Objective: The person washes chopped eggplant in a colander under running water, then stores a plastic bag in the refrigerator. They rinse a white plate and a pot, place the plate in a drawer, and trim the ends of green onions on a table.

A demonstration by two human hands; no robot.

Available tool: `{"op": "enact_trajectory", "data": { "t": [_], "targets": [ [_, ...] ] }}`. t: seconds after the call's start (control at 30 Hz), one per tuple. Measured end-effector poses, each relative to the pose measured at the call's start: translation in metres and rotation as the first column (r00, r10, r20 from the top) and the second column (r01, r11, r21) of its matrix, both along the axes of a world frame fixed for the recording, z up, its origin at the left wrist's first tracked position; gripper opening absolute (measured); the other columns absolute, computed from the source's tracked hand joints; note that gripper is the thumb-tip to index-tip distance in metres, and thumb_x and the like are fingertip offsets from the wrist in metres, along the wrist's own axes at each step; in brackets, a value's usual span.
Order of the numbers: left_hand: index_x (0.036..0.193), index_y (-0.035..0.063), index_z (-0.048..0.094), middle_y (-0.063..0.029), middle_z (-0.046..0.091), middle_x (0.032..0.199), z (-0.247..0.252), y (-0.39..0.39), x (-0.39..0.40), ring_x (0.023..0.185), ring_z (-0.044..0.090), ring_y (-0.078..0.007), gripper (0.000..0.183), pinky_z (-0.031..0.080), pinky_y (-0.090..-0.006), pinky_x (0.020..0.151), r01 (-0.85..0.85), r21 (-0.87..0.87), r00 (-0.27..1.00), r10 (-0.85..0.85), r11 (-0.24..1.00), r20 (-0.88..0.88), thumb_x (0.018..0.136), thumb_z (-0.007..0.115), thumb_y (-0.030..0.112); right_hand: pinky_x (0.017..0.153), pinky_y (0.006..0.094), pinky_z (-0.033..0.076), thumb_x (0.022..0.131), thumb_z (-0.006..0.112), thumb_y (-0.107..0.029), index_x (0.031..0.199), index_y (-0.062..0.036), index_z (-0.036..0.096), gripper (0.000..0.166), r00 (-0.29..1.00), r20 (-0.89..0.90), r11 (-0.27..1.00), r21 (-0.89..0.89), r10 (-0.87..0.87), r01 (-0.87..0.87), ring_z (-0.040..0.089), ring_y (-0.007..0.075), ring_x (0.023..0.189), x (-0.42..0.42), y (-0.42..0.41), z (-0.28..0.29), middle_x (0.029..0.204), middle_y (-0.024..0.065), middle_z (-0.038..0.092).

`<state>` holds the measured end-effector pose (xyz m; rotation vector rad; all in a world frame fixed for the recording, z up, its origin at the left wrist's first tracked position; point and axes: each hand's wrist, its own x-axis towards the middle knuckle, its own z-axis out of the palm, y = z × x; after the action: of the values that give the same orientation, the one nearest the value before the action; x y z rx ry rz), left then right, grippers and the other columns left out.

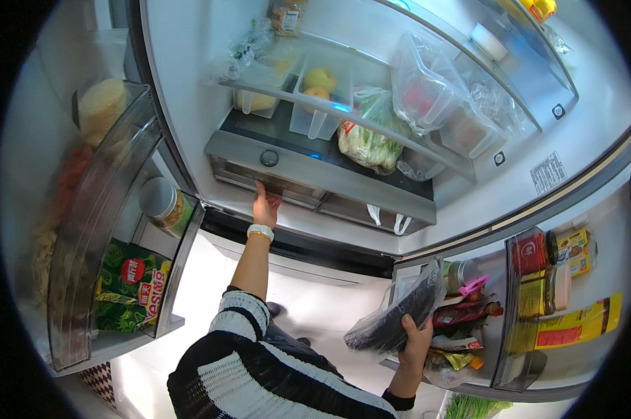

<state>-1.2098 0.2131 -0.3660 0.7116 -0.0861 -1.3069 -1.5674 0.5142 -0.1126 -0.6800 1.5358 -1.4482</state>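
My left hand (pixel 266 206) is at the front of a shallow clear-fronted drawer (pixel 294 195) low in an open refrigerator. One digit points up against the drawer front, and the others are partly hidden, so a grip cannot be made out. A pale watch or bracelet circles that wrist. In my right hand (pixel 416 338) is a dark, flat package wrapped in clear plastic (pixel 399 314), held tilted before the right door. My thumb lies over its near face. What the wrapping contains is unclear. White bag handles (pixel 401 224) hang over the drawer's right part.
The left door's bins (pixel 80 262) hold a jar (pixel 161 201) and a green snack bag (pixel 129 285). Sauce packets (pixel 459 314) and jars (pixel 535 293) fill the right door. Above are a glass shelf (pixel 305 102), a fruit bin (pixel 315 123) and bagged cabbage (pixel 370 141).
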Motion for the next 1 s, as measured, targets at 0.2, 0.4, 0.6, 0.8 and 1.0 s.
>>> {"op": "enact_trajectory", "data": {
  "t": [0.2, 0.4, 0.6, 0.8, 1.0],
  "targets": [
    [0.119, 0.0138, 0.049, 0.0013, 0.056, 0.098, 0.028, 0.041, -0.020, 0.085, 0.053, -0.0113, 0.048, 0.046, -0.0290, 0.077, 0.033, -0.035, 0.998, -0.031, 0.999, 0.050, 0.095, 0.055, 0.055, 0.094, 0.0365, 0.047, 0.079, 0.080, -0.016, 0.135, 0.0020, 0.044, 0.068, 0.992, -0.001, 0.992, 0.005, -0.125, 0.125, 0.059, 0.0238, 0.106, 0.004, -0.002, 0.001, 0.122, 0.0120, 0.058],
    [0.124, 0.0147, 0.047, -0.0026, 0.058, 0.113, 0.000, 0.128, -0.001, 0.104, 0.056, -0.0187, 0.044, 0.047, -0.0380, 0.095, 0.013, 0.020, 0.999, -0.014, 1.000, 0.034, 0.098, 0.053, 0.050, 0.090, 0.0384, 0.051, 0.077, 0.083, -0.020, 0.135, 0.0017, 0.043, 0.074, 0.986, 0.148, 0.988, -0.127, -0.072, 0.091, 0.060, 0.0261, 0.105, 0.037, -0.047, 0.006, 0.119, 0.0137, 0.058],
    [0.110, 0.0148, 0.055, 0.0014, 0.057, 0.104, 0.006, 0.202, -0.003, 0.101, 0.058, -0.0188, 0.027, 0.048, -0.0431, 0.098, 0.042, -0.050, 0.999, -0.043, 0.998, -0.007, 0.102, 0.048, 0.040, 0.089, 0.0389, 0.053, 0.079, 0.082, -0.018, 0.136, -0.0024, 0.044, 0.071, 0.986, 0.120, 0.908, -0.415, 0.116, -0.057, 0.059, 0.0234, 0.108, 0.095, -0.118, 0.015, 0.122, 0.0093, 0.057],
    [0.136, 0.0127, 0.046, -0.0036, 0.055, 0.129, 0.013, 0.236, 0.001, 0.120, 0.053, -0.0240, 0.054, 0.041, -0.0467, 0.108, 0.134, -0.035, 0.986, -0.130, 0.990, 0.104, 0.099, 0.044, 0.052, 0.084, 0.0334, 0.053, 0.074, 0.085, -0.012, 0.127, -0.0043, 0.056, 0.061, 0.756, -0.307, 0.668, -0.354, 0.578, -0.655, 0.065, 0.0202, 0.096, 0.189, -0.182, 0.005, 0.108, 0.0083, 0.068],
    [0.136, 0.0132, 0.047, -0.0066, 0.056, 0.132, 0.012, 0.242, 0.008, 0.119, 0.054, -0.0245, 0.049, 0.042, -0.0474, 0.107, 0.176, -0.042, 0.980, -0.171, 0.983, 0.102, 0.101, 0.042, 0.047, 0.082, 0.0316, 0.050, 0.074, 0.084, -0.033, 0.123, -0.0001, 0.058, 0.064, 0.266, -0.501, 0.404, 0.189, 0.824, -0.895, 0.064, 0.0191, 0.093, 0.239, -0.229, -0.017, 0.102, 0.0125, 0.068]
  ]
}}
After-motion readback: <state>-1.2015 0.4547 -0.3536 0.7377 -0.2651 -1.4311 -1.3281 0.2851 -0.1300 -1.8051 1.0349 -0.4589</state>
